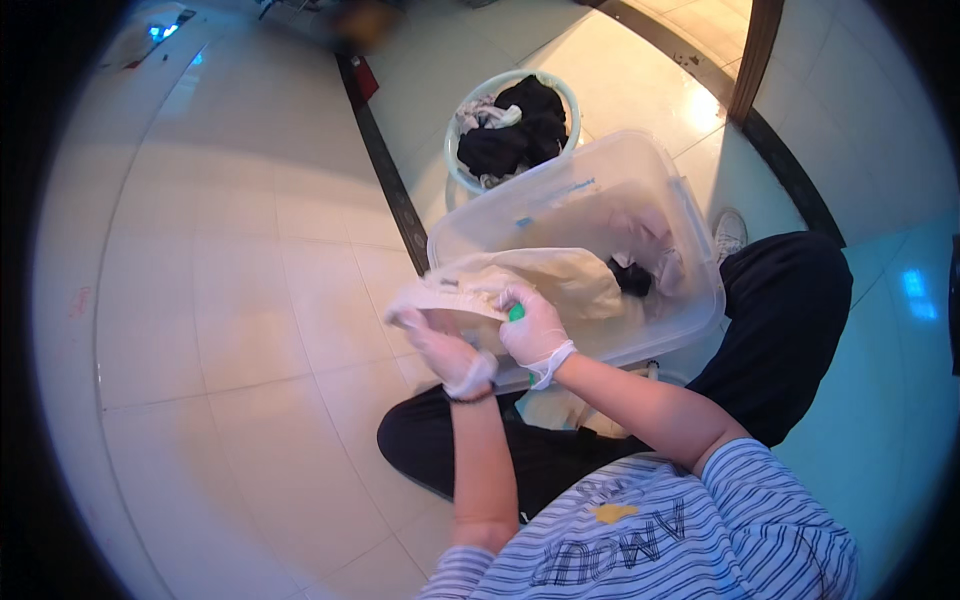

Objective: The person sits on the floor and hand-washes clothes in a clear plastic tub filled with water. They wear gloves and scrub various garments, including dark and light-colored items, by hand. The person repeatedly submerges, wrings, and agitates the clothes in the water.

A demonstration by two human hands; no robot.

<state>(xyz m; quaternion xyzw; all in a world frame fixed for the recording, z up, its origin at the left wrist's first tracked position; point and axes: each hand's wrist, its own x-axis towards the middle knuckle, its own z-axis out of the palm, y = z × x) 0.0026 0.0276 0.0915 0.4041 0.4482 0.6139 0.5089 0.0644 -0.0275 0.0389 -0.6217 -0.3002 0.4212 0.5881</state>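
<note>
My left hand (pixel 450 356), in a clear thin glove, is at the cuff-like band of a pale cream garment (pixel 562 277); motion blurs its fingers. The same garment's band is gripped by my gloved right hand (pixel 532 326), which also has a green object (pixel 516 312) under its fingers, mostly hidden. The garment stretches across a translucent plastic tub (pixel 630 146), its far part lying inside. Pinkish cloth (pixel 649 225) and a small black cloth (pixel 630 277) lie at the right end of the tub.
Beyond the tub stands a round pale basin (pixel 574 112) heaped with black and light clothes. A dark floor strip (pixel 386 172) runs left of it across the tiles. My bent knees flank the tub, and a light shoe (pixel 729 234) is at its right. A wooden door frame (pixel 756 60) rises top right.
</note>
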